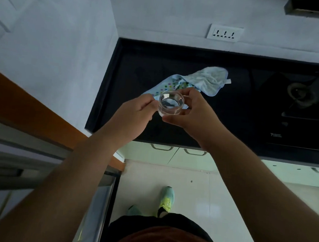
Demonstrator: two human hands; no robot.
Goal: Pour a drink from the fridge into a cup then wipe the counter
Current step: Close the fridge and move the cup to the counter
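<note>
Fridge door, steel-edged with an orange-brown panel above it, fills the lower left of the frame, standing against a pale wall. Just right of it, near the middle, the left hand reaches up with its fingers curled, the fingertips pinching the left side of a small clear glass cup. The cup is held upright in the air at the centre of the frame, over the front part of the black counter; it looks to hold a little clear liquid at the bottom, though reflections make that hard to judge. The right hand closes on the cup from the other side, thumb under its lower edge and fingers wrapped around its far rim. Behind the cup, a light blue cloth with coloured dots lies crumpled on the counter, partly hidden by the hands. Above it, on the wall in the upper middle, sits a white socket plate. At the right of the frame a gas burner is set into the dark cooktop. Pale green cabinet doors run below the counter edge, and a green shoe stands on the tiled floor at lower centre.
</note>
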